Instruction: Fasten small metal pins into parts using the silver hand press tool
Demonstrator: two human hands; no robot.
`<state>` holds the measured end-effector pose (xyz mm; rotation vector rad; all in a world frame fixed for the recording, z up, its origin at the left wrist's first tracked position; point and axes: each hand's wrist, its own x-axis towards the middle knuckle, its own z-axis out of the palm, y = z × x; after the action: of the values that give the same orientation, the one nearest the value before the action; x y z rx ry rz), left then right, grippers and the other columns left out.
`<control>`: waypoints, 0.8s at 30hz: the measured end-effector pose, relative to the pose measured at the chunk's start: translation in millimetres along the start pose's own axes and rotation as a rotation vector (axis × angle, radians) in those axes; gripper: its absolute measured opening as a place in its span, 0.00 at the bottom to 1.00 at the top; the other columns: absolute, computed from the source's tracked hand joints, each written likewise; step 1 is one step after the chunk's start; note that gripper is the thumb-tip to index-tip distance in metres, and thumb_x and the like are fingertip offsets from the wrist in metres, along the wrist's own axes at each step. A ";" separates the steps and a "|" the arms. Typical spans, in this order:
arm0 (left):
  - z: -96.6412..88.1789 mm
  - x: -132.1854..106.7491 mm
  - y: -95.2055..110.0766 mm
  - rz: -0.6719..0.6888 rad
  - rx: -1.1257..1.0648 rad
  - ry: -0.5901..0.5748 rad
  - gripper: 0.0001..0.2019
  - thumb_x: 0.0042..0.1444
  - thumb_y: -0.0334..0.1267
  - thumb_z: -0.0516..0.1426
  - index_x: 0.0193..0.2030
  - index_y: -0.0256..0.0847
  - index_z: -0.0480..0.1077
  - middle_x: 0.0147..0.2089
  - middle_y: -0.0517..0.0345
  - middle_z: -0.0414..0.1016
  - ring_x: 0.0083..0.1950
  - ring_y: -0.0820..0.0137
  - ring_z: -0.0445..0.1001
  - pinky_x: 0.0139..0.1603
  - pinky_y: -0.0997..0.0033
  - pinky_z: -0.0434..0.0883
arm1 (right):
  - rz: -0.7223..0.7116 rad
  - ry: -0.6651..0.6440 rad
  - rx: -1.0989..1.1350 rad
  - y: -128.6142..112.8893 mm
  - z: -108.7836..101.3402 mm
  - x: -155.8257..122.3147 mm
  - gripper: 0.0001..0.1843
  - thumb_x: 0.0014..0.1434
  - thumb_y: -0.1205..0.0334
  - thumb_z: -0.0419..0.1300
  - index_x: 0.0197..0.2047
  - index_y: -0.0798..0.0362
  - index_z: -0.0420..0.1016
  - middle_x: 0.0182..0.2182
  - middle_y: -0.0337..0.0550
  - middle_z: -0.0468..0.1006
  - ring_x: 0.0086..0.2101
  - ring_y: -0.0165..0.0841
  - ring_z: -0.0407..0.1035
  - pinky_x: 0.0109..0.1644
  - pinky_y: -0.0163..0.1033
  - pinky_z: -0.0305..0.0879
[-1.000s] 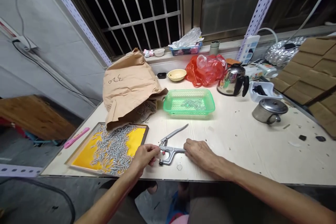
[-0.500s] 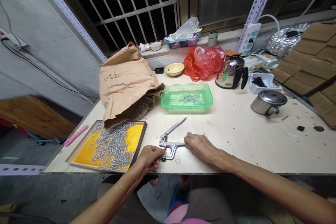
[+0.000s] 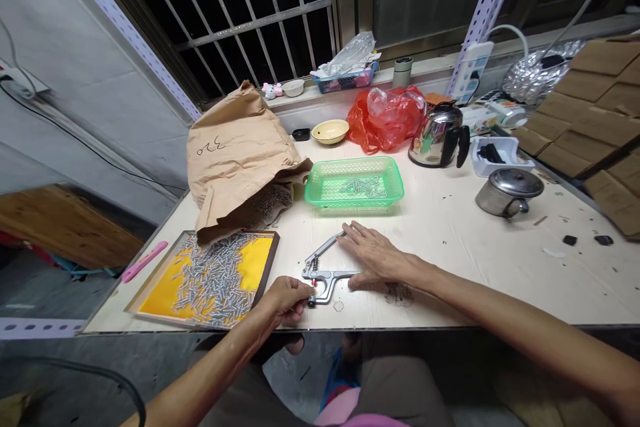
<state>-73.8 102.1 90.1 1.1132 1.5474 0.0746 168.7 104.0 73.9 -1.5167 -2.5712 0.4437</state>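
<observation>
A pair of silver hand pliers point(image 3: 325, 277) with a spring between its spread handles lies on the table near the front edge. My left hand point(image 3: 287, 298) is at its jaws, thumb and finger pinched together beside a small red part point(image 3: 313, 283). What the pinch holds is too small to make out. My right hand point(image 3: 375, 257) lies over the handle ends with its fingers spread. Its fingertips are at the upper handle and its thumb is by the lower one. Left of the hands, a yellow-lined tray point(image 3: 259, 260) holds many small metal springs or screw-like pieces point(image 3: 215, 283).
A green basket point(image 3: 353, 203) with thin metal pieces stands behind the pliers. An open paper bag point(image 3: 235, 153) leans over the tray. Farther back are a red plastic bag point(image 3: 385, 120), a kettle point(image 3: 437, 137) and a lidded metal cup point(image 3: 505, 197). A pink-handled tool point(image 3: 145, 261) lies at left.
My right hand has opened from its closed pose at the lower handle's end and spread upward to the upper handle. My left hand stays at the jaws.
</observation>
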 end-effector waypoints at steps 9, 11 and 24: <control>1.9 -0.8 1.2 -0.021 -0.010 0.009 0.21 0.34 0.54 0.64 0.21 0.38 0.65 0.11 0.68 0.60 0.12 0.79 0.56 0.16 0.79 0.51 | -0.044 -0.039 -0.097 -5.7 -12.5 21.7 0.45 0.37 0.41 0.69 0.53 0.61 0.65 0.46 0.55 0.68 0.45 0.45 0.59 0.48 0.47 0.58; 1.6 -0.9 -0.4 -0.024 0.001 0.007 0.22 0.35 0.56 0.63 0.22 0.38 0.65 0.12 0.67 0.61 0.13 0.79 0.56 0.17 0.78 0.52 | -0.021 -0.049 -0.101 -9.2 -12.7 18.9 0.37 0.40 0.43 0.68 0.47 0.60 0.69 0.43 0.54 0.68 0.44 0.44 0.60 0.45 0.45 0.59; 36.6 8.1 19.4 0.955 0.948 0.348 0.25 0.50 0.34 0.59 0.56 0.37 0.61 0.59 0.45 0.63 0.60 0.57 0.59 0.57 0.55 0.62 | -0.011 -0.021 -0.077 -13.9 -3.0 8.5 0.28 0.47 0.49 0.67 0.45 0.60 0.70 0.43 0.53 0.68 0.44 0.42 0.60 0.44 0.43 0.61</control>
<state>-32.2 99.4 83.6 2.6479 1.1867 0.1938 153.6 105.7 80.8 -1.5287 -2.6407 0.3646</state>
